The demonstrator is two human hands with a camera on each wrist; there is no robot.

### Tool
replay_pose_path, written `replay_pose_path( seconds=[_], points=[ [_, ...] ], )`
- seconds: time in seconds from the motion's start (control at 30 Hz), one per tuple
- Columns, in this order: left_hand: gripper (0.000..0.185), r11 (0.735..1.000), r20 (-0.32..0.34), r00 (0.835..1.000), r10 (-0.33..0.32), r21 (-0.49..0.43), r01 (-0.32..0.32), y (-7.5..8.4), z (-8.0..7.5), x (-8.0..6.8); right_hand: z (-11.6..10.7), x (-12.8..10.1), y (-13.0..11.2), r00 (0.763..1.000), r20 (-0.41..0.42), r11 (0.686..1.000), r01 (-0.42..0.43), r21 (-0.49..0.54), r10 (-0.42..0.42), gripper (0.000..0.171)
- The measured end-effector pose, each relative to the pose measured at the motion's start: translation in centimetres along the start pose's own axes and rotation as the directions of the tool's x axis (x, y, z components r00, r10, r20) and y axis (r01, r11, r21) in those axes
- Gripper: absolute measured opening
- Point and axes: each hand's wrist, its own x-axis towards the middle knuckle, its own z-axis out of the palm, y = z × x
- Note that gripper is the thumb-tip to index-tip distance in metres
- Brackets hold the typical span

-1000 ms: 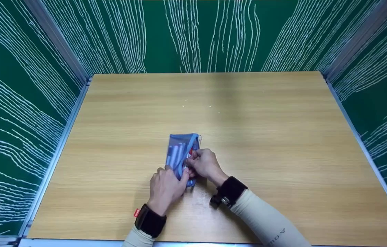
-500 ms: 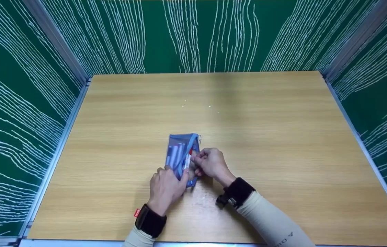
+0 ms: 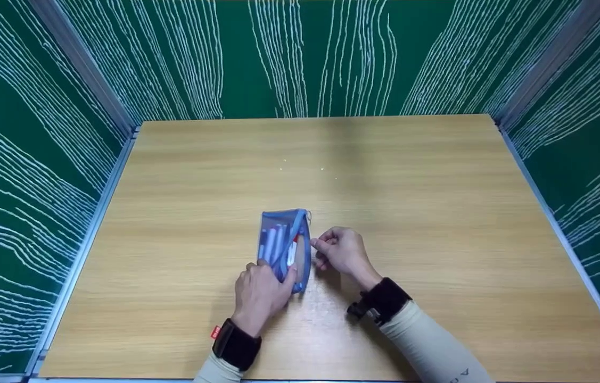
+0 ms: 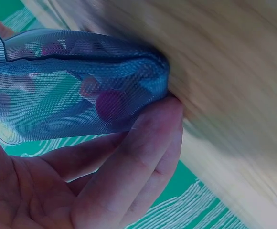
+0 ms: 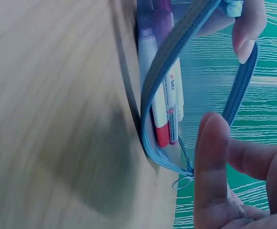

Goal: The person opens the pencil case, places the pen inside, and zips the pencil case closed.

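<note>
A blue mesh pouch [image 3: 280, 234] lies in the middle of the wooden table [image 3: 438, 213], its zipper undone along the right side. My left hand [image 3: 266, 281] grips the near end of the pouch [image 4: 81, 86], fingers curled under it. My right hand [image 3: 318, 248] pinches the loose zipper edge [image 5: 241, 81] and holds it away from the body, so the mouth gapes. Inside lie several pens [image 5: 169, 105], white barrels with red and purple ends. Both wrists wear black bands.
Green panels with white wavy lines [image 3: 300, 53] wall the table on the left, back and right, joined by metal rails [image 3: 113, 175]. A few tiny white specks [image 3: 321, 169] dot the wood beyond the pouch.
My right hand has drawn to the right with the zipper edge, widening the pouch mouth. The left hand keeps its hold on the near end.
</note>
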Motion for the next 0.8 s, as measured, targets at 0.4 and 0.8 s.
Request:
replay_pose_path(
  seconds=[0.4, 0.8],
  points=[
    [0.076, 1.0, 0.012, 1.0, -0.006, -0.019, 0.006, 1.1, 0.5, 0.2, -1.4, 0.0, 0.4, 1.0, -0.027, 1.0, -0.01, 0.007, 0.01, 0.015],
    [0.093, 1.0, -0.019, 1.0, 0.004, -0.01, -0.004, 1.2, 0.6, 0.3, -2.6, -0.1, 0.8, 0.999, -0.034, 1.0, -0.023, 0.011, 0.023, 0.017]
  ],
)
